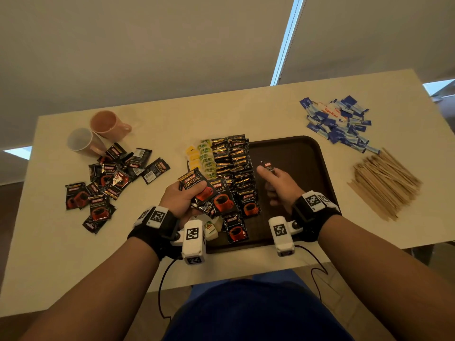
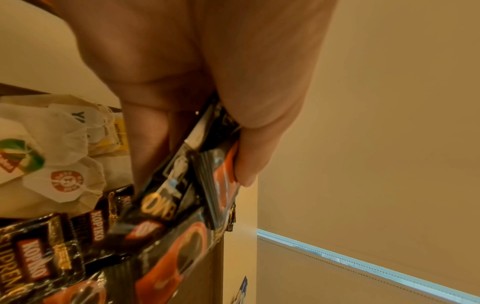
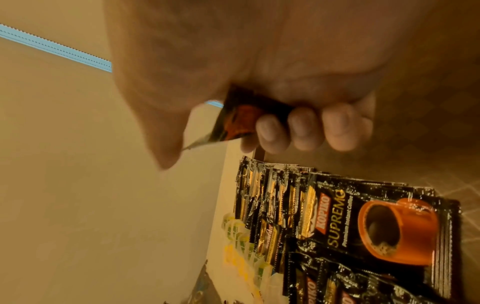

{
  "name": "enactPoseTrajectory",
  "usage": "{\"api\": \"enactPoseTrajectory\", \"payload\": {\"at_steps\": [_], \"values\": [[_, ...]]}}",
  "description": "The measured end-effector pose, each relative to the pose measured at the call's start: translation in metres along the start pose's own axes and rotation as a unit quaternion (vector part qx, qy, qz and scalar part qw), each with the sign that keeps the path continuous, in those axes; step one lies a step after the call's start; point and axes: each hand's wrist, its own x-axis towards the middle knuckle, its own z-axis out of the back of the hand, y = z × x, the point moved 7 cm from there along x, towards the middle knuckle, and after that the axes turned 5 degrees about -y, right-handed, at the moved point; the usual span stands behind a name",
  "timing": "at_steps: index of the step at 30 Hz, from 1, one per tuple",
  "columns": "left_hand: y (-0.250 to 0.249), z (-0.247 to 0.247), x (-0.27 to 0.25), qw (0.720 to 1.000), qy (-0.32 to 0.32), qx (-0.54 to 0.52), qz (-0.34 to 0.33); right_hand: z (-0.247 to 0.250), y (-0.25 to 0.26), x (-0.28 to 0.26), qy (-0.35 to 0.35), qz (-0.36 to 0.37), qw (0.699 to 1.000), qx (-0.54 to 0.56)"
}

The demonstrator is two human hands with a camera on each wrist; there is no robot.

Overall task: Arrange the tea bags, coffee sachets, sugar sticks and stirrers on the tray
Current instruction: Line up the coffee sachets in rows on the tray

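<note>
A dark brown tray (image 1: 307,163) lies in front of me. Tea bags (image 1: 202,156) stand in a column at its left edge, with overlapping rows of black coffee sachets (image 1: 234,163) beside them. My left hand (image 1: 182,198) grips a bunch of coffee sachets (image 1: 197,185) above the tray's front left; the left wrist view shows thumb and fingers clamped on this bunch (image 2: 168,185). My right hand (image 1: 278,183) hovers over the bare middle of the tray and holds a single coffee sachet (image 1: 268,165), with its fingers (image 3: 298,127) curled round that sachet (image 3: 241,119).
A loose pile of coffee sachets (image 1: 110,178) lies on the table to the left, near two mugs (image 1: 108,124). Blue sugar sticks (image 1: 339,124) are heaped at the back right, and wooden stirrers (image 1: 386,183) lie right of the tray.
</note>
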Motion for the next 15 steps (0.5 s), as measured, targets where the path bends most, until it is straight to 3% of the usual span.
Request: {"api": "enactPoseTrajectory", "payload": {"at_steps": [3, 7, 12, 15], "values": [[-0.002, 0.005, 0.004, 1.0, -0.008, -0.002, -0.002, -0.003, 0.002, -0.002, 0.0, 0.003, 0.994, -0.112], [-0.003, 0.008, 0.008, 1.0, -0.009, -0.014, -0.001, -0.012, -0.006, -0.003, 0.022, -0.028, 0.993, -0.115], [-0.004, 0.006, 0.009, 1.0, -0.005, -0.023, -0.001, -0.013, 0.0, -0.003, 0.035, 0.07, 0.978, -0.195], [-0.004, 0.008, 0.01, 1.0, -0.007, -0.022, 0.001, -0.008, -0.009, -0.005, 0.046, 0.084, 0.964, -0.247]]}}
